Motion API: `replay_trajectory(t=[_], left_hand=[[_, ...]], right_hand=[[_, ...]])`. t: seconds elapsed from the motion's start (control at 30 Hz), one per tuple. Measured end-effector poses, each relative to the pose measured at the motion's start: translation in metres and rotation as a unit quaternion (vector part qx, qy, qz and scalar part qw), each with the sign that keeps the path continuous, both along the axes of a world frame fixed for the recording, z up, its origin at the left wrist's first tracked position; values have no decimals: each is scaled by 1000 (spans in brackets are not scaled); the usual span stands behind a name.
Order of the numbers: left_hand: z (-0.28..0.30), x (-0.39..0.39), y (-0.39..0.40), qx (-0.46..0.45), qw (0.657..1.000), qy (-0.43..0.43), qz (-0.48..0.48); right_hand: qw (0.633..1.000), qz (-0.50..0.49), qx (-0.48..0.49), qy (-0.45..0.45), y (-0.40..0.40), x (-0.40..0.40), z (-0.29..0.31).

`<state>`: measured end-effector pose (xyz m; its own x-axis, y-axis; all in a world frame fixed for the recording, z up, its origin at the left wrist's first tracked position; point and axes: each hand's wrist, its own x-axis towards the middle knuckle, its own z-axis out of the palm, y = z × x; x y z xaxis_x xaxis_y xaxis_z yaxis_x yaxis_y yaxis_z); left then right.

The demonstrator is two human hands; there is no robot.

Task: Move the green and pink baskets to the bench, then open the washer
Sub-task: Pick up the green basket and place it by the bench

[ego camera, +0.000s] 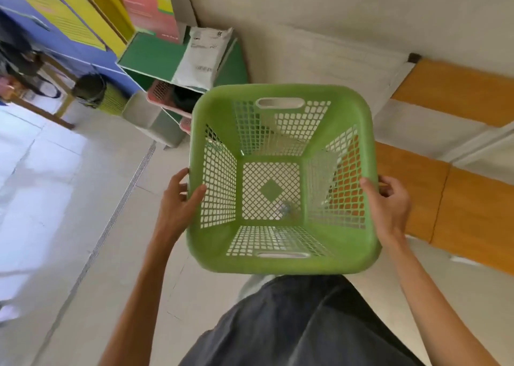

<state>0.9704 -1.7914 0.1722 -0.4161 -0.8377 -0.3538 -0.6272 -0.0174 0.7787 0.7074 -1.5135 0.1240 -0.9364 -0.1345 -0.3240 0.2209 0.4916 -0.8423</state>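
A green plastic basket (pixel 345 243) with mesh walls hangs in the air in front of me, empty. My left hand (pixel 179 201) grips its left rim, thumb inside. My right hand (pixel 388 201) grips its right rim the same way. A pink basket (pixel 161 93) sits partly hidden in the shelf unit behind the green one, further back on the left. An orange wooden bench (pixel 456 87) runs along the right side, beside and below the green basket. No washer is in sight.
A green-topped shelf unit (pixel 150 57) holds a white parcel bag (pixel 203 57). A black bin (pixel 90 89) stands at the far left by a blue and yellow wall. Pale tiled floor with a drain strip (pixel 119 210) lies on the left.
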Motion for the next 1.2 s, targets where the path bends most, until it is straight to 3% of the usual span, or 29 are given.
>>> replay_trajectory(t=[0.2,0.33,0.43,0.53,0.8,1.0,1.2], left_hand=[[-71,-91,-92,50,990,-55,-120],[-146,-143,-135,96,985,-68,-125],[-211,-179,-170,172,980,-63,-77],[-272,-213,-199,210,971,-79,-86],[-389,-274,-246,251,948,-153,-126],[-432,-303,-263,246,929,-232,-150],[-460,-315,-271,250,920,-227,-201]], right_hand=[[994,-88,64,-25,-58,-44,-71],[981,-33,161,-108,-102,-86,-140],[945,33,265,-188,-128,-123,-189],[924,65,315,-208,-149,-148,-241],[899,26,318,-300,-181,-197,-343],[869,19,338,-362,-191,-210,-385],[870,-7,331,-366,-191,-212,-429]])
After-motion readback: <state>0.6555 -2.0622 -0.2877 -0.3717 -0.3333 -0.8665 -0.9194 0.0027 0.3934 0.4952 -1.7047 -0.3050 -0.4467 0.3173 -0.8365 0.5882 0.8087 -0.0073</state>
